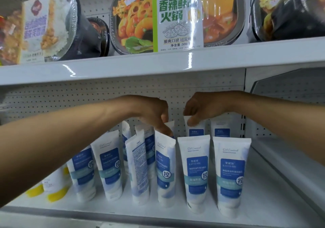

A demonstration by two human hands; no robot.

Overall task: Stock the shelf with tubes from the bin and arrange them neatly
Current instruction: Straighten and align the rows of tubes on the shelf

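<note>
Several white tubes with blue labels stand cap-down on the white lower shelf (pixel 263 183) in two rough rows. My left hand (pixel 151 113) reaches over the front row, and its fingers pinch the top edge of a back-row tube (pixel 169 125) just behind a front tube (pixel 165 171). My right hand (pixel 202 108) pinches the top of another back-row tube (pixel 196 130). One front tube (pixel 139 168) is turned with its printed back facing out and leans slightly. The two rightmost front tubes (pixel 195 173) (pixel 230 176) stand upright. The bin is out of view.
The upper shelf (pixel 158 64) hangs low over my hands and carries boxed ready meals (pixel 175 15). Yellow-capped white tubes (pixel 52 185) stand at the lower shelf's left end. A perforated back panel (pixel 70 99) closes the rear; a bare stretch of shelf lies right of the tubes.
</note>
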